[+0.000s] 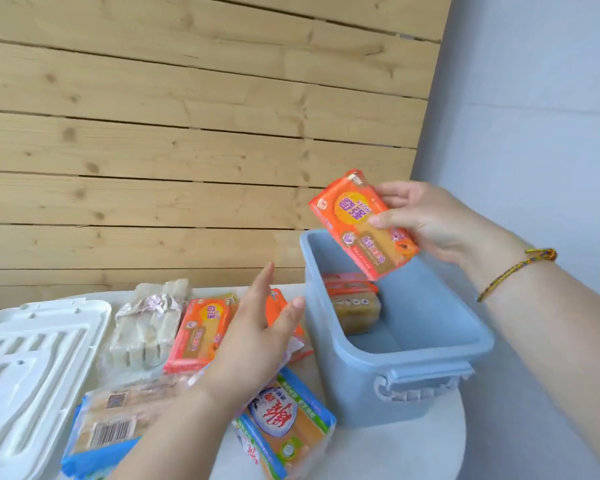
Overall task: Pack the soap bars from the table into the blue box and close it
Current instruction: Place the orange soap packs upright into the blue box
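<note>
Held soap bar: an orange wrapped soap bar [362, 225] is gripped by the right hand [437, 223]. The thumb [383, 220] is pressed on the printed face, and the other fingers are curled behind its upper end.
Long axis: it is tilted, from upper left down to lower right of the fingers, and the lower end hangs over the box opening.
Blue box [343, 375]: it is found directly below the right fingers, open upward. The right hand is clearly the nearer one.
Look of the bar: a glossy orange wrapper with a yellow circle and printed letters; a brown bar is seen through a window.
Inside the box: one similar bar [355, 306] is laid at the far end.
Left hand [253, 337]: the fingers are straight and nothing is held. More wrapped bars [201, 327] lie under and beside them; contact cannot be told.
White lid [32, 362]: it is laid flat, well to the left of the left fingers.
</note>
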`<state>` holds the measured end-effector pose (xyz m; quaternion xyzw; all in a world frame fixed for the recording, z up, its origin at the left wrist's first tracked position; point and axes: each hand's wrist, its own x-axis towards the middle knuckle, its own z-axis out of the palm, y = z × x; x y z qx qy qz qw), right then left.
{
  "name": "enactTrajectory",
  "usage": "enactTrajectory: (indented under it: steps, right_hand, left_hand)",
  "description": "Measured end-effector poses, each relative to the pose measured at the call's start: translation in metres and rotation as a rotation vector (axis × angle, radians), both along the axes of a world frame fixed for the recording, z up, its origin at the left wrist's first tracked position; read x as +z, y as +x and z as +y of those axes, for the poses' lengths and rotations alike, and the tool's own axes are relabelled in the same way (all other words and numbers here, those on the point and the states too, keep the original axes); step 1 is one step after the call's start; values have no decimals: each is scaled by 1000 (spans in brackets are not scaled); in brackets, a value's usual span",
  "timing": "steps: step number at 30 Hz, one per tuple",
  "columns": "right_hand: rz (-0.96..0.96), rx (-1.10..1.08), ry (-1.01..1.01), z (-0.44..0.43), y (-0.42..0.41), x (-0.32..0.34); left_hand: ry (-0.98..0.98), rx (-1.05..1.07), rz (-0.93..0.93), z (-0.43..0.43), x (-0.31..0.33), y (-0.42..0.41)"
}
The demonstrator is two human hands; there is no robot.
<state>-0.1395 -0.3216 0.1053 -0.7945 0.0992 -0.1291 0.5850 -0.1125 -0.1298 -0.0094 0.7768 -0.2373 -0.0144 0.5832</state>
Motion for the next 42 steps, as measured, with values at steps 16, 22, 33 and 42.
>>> enactTrajectory:
  steps: [16, 22, 33, 42]
  right_hand:
    - [561, 441, -1295, -29, 56, -111]
    - [503, 422, -1374, -31, 54, -123]
    - [503, 567, -1670, -25, 60, -126]
    - [498, 541, -1737, -21, 58, -133]
  left_hand:
    - [156, -80, 12, -71, -21, 4]
    - [123, -107, 19, -72, -24, 5]
    - [109, -113, 48, -73, -24, 5]
    - [101, -117, 57, -71, -23, 5]
